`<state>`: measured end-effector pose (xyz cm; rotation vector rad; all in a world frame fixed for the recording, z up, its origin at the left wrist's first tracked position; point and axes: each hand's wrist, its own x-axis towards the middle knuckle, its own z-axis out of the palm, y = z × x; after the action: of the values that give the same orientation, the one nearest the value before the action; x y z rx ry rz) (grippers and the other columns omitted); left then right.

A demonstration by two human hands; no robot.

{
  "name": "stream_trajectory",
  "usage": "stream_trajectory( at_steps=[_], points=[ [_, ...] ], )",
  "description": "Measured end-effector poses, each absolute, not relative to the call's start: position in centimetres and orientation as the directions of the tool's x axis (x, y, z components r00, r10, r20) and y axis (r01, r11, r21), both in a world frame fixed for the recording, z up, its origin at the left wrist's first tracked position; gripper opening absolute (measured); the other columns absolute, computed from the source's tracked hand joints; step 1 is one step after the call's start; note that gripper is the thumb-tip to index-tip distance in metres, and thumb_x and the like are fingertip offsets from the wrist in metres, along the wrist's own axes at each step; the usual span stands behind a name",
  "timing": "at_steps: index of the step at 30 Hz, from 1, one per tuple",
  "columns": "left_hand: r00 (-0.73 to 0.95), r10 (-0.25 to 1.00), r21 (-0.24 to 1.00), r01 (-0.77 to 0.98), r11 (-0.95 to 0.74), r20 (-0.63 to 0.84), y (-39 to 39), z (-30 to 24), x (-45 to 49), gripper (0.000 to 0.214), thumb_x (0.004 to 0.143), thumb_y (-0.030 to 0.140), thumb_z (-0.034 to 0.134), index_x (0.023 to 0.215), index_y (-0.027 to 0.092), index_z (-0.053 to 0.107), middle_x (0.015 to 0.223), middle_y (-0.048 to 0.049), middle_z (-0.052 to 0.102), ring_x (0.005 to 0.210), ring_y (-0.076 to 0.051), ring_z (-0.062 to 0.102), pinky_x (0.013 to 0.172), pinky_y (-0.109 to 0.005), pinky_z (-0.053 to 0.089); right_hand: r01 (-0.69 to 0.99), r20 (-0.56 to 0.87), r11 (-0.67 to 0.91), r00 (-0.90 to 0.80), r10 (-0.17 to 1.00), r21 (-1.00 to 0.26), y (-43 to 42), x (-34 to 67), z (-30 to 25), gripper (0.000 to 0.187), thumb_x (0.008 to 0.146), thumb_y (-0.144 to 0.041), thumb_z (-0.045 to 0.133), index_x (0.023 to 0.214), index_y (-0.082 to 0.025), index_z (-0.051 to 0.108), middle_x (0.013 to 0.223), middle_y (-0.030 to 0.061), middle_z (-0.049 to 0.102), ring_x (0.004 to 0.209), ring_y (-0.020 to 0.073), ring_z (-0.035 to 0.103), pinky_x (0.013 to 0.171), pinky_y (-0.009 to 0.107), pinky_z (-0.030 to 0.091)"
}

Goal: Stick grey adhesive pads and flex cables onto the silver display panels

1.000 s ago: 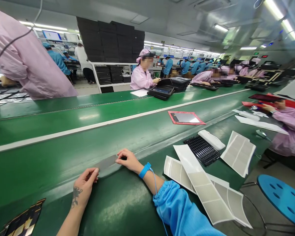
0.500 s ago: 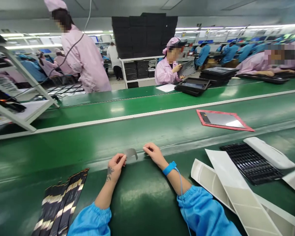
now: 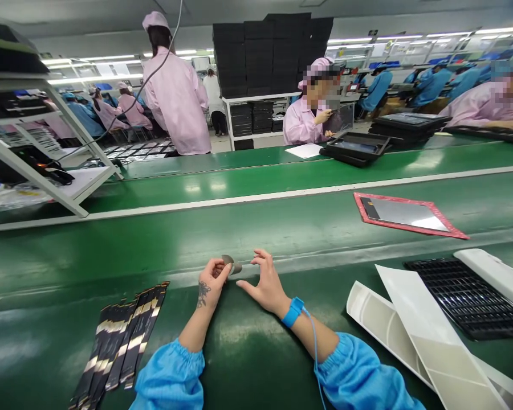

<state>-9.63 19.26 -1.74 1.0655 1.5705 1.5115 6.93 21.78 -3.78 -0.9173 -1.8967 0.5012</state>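
1. The left hand [image 3: 211, 282], with a dark tattoo on its wrist, pinches a small, curved grey film piece [image 3: 231, 264] between thumb and fingertips. The piece sits over the glossy green desk [image 3: 239, 347], close in front of the person.
2. The right hand [image 3: 265, 280] is open, with its fingers spread and slightly curled. Its fingertips are just beside the film piece and do not appear to touch it. The two hands are apart, with only a narrow gap between them.
3. A blue wrist strap [image 3: 293, 312] circles the right wrist, and a thin blue coiled cord [image 3: 314, 347] runs down from it. Both arms wear blue elasticated sleeves [image 3: 169, 378].
4. Left of the hands, long black-and-gold flexible strips [image 3: 123, 336] lie fanned out on the desk.
5. To the right lie long white liner sheets with grey patches [image 3: 436, 336], a black perforated plastic tray [image 3: 465, 299] and a white plastic bar [image 3: 496, 279].
6. Farther out, a dark rectangular panel in a red frame [image 3: 410, 214] lies on the green belt.
7. Across the line, a co-worker in a pink smock [image 3: 303, 128] sits behind a black tray [image 3: 354, 148]. A tall stack of black trays [image 3: 273, 57] rises behind.
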Motion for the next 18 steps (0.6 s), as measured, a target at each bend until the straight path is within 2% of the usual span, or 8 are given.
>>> stream_trajectory(
  at_steps=[5,8,14,18],
  points=[
    [-0.421,0.907,0.997,0.075,-0.002,0.034,19.4,-2.1,-9.5,0.046,0.058,0.051,0.077,0.084,0.018,0.058,0.061,0.0036,0.058,0.049,-0.011,0.053,0.046,-0.021,0.043,0.491,0.651,0.671,-0.244,0.718,-0.555,21.2,5.8,-4.4,0.047,0.076,-0.034,0.072,0.111,-0.021,0.043,0.134,0.0186,0.042,0.129,0.0319,0.043,0.102,0.054,0.043],
    [-0.432,0.902,0.998,0.068,0.002,0.027,19.4,-2.3,-9.3,0.05,0.057,0.051,0.079,0.085,0.018,0.056,0.06,0.0045,0.057,0.049,-0.01,0.053,0.046,-0.021,0.042,0.57,0.7,0.666,-0.207,0.683,-0.481,21.2,5.1,-4.5,0.045,0.078,-0.035,0.07,0.109,-0.021,0.041,0.132,0.0193,0.042,0.128,0.0322,0.043,0.102,0.057,0.042],
    [-0.446,0.895,0.999,0.047,-0.002,0.023,19.3,-1.7,-8.5,0.052,0.055,0.054,0.079,0.084,0.018,0.055,0.06,0.0043,0.057,0.051,-0.011,0.056,0.045,-0.02,0.041,0.611,0.71,0.641,-0.175,0.682,-0.465,21.4,3.9,-4.5,0.033,0.08,-0.033,0.066,0.101,-0.021,0.043,0.124,0.0173,0.045,0.122,0.0317,0.045,0.105,0.062,0.037],
    [-0.448,0.894,0.999,0.034,-0.004,0.019,19.2,-1.4,-8.2,0.052,0.056,0.055,0.077,0.083,0.018,0.054,0.059,0.0043,0.058,0.048,-0.011,0.054,0.044,-0.02,0.041,0.619,0.692,0.618,-0.161,0.703,-0.484,21.5,3.7,-4.5,0.023,0.082,-0.032,0.062,0.094,-0.023,0.045,0.119,0.014,0.048,0.117,0.0296,0.049,0.107,0.061,0.035]
  ],
)
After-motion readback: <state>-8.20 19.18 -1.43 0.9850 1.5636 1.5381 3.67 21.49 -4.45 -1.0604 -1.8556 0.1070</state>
